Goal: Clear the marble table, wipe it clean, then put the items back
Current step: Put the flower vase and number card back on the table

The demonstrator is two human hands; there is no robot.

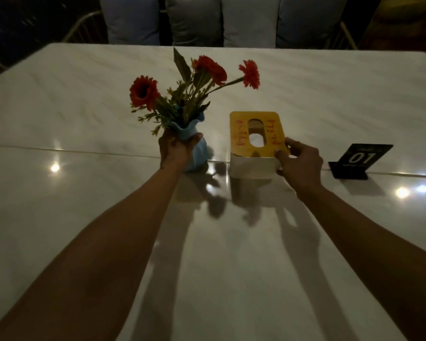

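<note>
The left hand has its grip wrapped around the narrow neck of a ruffled light-blue ceramic vase, which stands upright on the white marble counter near its middle and holds red artificial flowers with green leaves. The right hand grasps the near right corner of a white rectangular tissue box with a yellow wooden lid, thumb on the lid's edge and fingers down the box's side; the box sits on the counter just beside the vase, toward the right edge. A black table-number stand marked "01" stands farther toward the right edge, apart from the box. Grey cushions line the seat beyond the far edge.
</note>
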